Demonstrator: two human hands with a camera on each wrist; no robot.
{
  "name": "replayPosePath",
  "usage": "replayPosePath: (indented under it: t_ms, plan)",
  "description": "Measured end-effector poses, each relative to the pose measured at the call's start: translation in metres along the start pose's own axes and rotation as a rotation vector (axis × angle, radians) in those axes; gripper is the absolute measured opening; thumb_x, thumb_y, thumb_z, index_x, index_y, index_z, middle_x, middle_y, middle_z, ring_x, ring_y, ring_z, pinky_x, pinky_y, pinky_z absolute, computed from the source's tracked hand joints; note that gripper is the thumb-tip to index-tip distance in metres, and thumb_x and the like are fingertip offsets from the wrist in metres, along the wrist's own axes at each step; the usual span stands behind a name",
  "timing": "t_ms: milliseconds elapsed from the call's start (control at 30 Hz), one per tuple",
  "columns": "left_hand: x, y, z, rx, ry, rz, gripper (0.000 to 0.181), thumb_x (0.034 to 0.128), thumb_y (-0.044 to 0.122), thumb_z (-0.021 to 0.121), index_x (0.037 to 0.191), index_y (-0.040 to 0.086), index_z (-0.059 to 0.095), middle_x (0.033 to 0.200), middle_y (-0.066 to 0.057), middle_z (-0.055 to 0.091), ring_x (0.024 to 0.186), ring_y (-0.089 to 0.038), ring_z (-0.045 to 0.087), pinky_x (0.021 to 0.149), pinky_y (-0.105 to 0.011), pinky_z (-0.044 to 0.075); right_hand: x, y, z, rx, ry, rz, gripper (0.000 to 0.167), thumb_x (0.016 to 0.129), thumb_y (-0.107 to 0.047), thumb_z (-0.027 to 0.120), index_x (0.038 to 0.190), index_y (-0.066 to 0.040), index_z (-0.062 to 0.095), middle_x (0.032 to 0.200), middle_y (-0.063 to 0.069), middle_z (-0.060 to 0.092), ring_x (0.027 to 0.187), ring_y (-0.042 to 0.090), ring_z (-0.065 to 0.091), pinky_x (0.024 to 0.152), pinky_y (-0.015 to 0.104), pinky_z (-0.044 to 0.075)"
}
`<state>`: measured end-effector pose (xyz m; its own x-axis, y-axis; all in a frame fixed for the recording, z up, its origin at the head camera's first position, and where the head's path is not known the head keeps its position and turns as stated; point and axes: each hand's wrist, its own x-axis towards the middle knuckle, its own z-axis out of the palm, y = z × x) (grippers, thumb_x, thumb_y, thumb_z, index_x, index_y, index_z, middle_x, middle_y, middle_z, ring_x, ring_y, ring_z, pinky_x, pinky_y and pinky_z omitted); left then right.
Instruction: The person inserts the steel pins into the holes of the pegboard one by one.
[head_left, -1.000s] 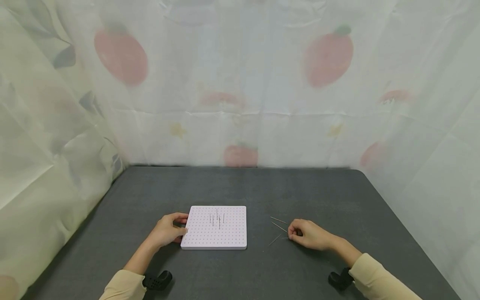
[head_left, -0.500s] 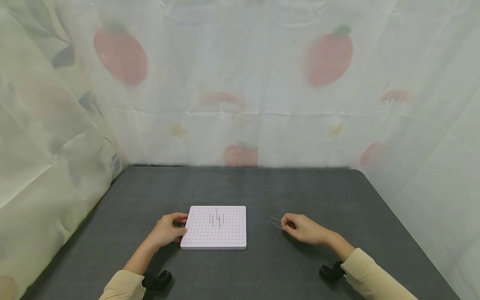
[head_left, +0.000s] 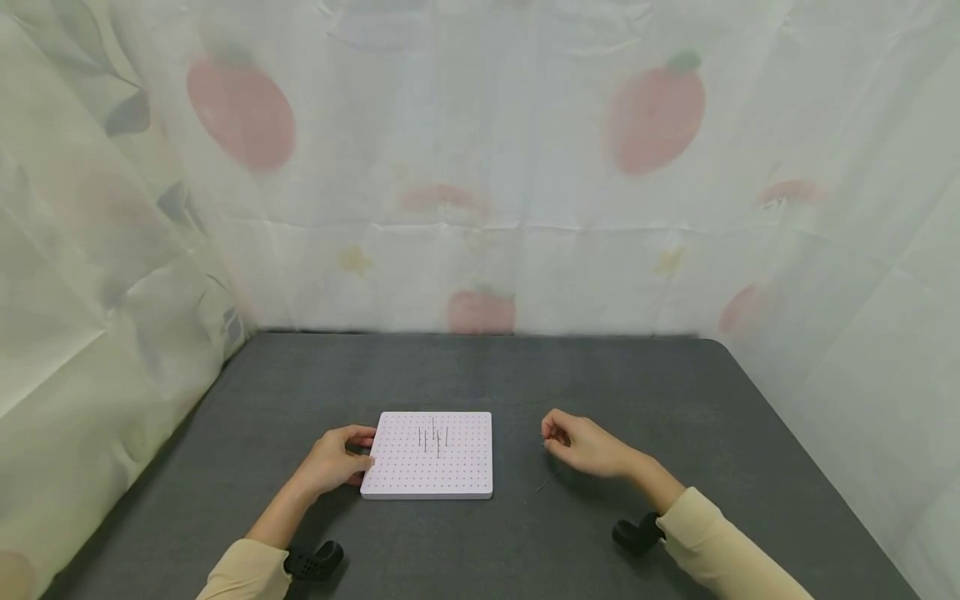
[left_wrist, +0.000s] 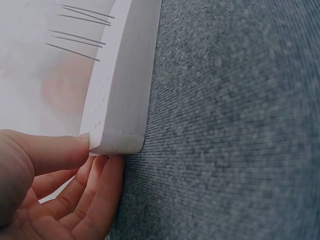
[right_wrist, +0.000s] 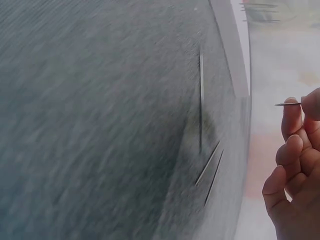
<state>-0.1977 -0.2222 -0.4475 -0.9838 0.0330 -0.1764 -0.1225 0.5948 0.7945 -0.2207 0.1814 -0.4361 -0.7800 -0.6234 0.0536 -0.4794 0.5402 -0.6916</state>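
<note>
A white board with a grid of small holes [head_left: 427, 475] lies flat on the dark table. Several thin metal needles [left_wrist: 76, 52] stand upright in it, towards its far half. My left hand [head_left: 330, 461] holds the board's left edge, thumb on the top face and fingers against the side. To the right of the board, above the table, my right hand [head_left: 588, 446] pinches a needle [right_wrist: 287, 104] between thumb and index finger. Three more needles lie on the table; the right wrist view shows the longest-looking needle [right_wrist: 201, 100] apart from the other two, which lie side by side.
The dark fabric-covered table [head_left: 480, 550] reaches back to a pale curtain [head_left: 480, 250] printed with red fruit. More curtain hangs at the left and right sides. A black wrist device [head_left: 315, 561] is on each forearm.
My right hand has risen off the table and moved left and away from me, towards the board, carrying the needle. The left hand and the board have stayed in place.
</note>
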Motion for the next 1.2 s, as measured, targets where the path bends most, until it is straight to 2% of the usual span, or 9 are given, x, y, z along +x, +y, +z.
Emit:
replayPosePath:
  t_ms: [333,700,933,1200]
  plan:
    - [-0.001,0.001,0.000,0.000,-0.002,-0.007,0.050,0.0823,-0.001,0.068,0.131,-0.005,0.056,0.118,-0.022,0.063,0.079,-0.015,0.065,0.064,-0.035,0.060,0.019,-0.012,0.008,0.051,0.055,-0.038,0.004,0.097,-0.009,0.055,0.100,-0.008,0.052,0.084,0.001,0.054,0.068,0.004,0.043,0.059,0.020,0.038]
    - [-0.001,0.001,0.001,0.002,0.004,0.005,0.051,0.0821,-0.001,0.068,0.131,-0.007,0.055,0.119,-0.023,0.062,0.080,-0.014,0.066,0.063,-0.035,0.060,0.036,-0.022,0.019,0.001,0.130,-0.094,0.006,0.096,-0.010,0.059,0.097,-0.012,0.053,0.085,0.001,0.058,0.070,0.002,0.046,0.058,0.019,0.040]
    - [0.000,0.000,0.000,-0.002,0.006,-0.001,0.051,0.0817,-0.001,0.068,0.131,-0.007,0.055,0.118,-0.023,0.063,0.079,-0.015,0.066,0.062,-0.035,0.060,0.046,-0.031,0.027,-0.007,0.168,-0.074,0.004,0.096,-0.013,0.060,0.097,-0.011,0.057,0.089,0.002,0.064,0.074,0.003,0.050,0.062,0.019,0.042]
    - [0.000,0.001,0.000,0.010,0.010,-0.004,0.050,0.0823,-0.001,0.068,0.130,-0.006,0.056,0.118,-0.022,0.063,0.080,-0.015,0.065,0.063,-0.035,0.060,0.059,-0.042,0.041,-0.074,0.272,-0.064,0.006,0.092,-0.009,0.064,0.094,-0.012,0.060,0.083,0.000,0.066,0.067,0.002,0.047,0.058,0.016,0.039]
